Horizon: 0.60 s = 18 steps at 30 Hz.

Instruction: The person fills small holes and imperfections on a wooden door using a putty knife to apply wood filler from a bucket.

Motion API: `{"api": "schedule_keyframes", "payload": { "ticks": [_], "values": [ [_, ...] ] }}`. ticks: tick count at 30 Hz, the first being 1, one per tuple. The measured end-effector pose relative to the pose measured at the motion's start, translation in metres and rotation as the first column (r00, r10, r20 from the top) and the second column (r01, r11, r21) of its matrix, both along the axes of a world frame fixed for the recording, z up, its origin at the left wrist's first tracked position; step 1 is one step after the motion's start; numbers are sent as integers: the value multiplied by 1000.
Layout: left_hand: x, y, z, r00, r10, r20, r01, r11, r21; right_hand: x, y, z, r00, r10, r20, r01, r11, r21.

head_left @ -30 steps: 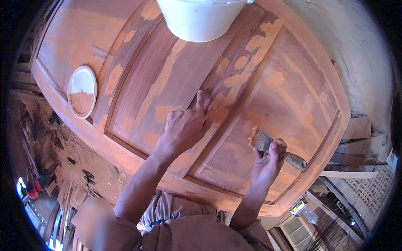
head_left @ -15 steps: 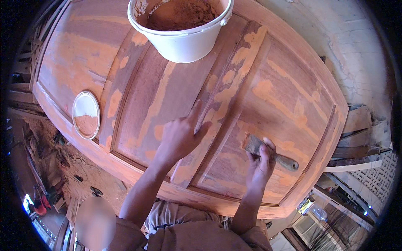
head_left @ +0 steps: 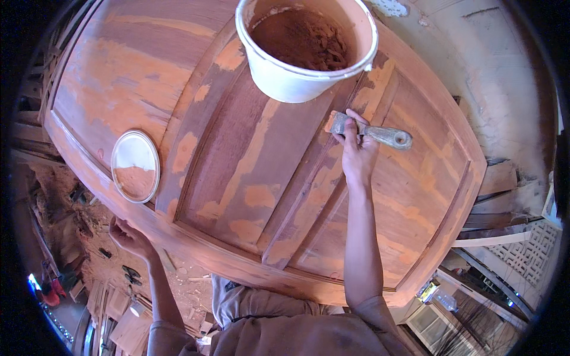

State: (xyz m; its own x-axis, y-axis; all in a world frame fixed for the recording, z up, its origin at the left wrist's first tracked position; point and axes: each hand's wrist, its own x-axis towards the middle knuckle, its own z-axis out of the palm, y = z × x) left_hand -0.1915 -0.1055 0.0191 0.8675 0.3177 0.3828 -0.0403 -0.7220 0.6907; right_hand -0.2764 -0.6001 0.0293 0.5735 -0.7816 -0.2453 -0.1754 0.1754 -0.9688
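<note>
My right hand is closed round a putty knife, holding it above the wooden door. The knife's worn handle points right, and orange-brown filler clings to its blade tip at the left. Beyond it stands a white bucket, part full of reddish-brown filler. My left hand is off the door's near left edge, loosely bent and holding nothing. Just past that hand, a round white lid lies on the door, its nearer half covered with orange-brown powder or filler. Orange patches of filler streak the door's panels and frame.
Wood scraps and dust cover the floor at the lower left, with dark slippers among them. Timber pieces are stacked at the right. A clear plastic bottle stands at the lower right.
My left hand has swung left and back, from the door's middle to beyond its edge. My right hand has carried the putty knife farther away, towards the bucket. The view has shifted slightly.
</note>
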Motion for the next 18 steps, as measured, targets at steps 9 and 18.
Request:
{"api": "schedule_keyframes", "payload": {
  "ticks": [9, 18],
  "values": [
    [64, 45, -43, 986, 70, -150, 8, 885, 466, 27, 19, -4, 913, -77, -401, -196, 779, -596],
    [67, 31, -41, 982, 77, -172, 16, 876, 482, 62, 48, 3, 612, -201, -765, -464, 692, -553]
  ]
}}
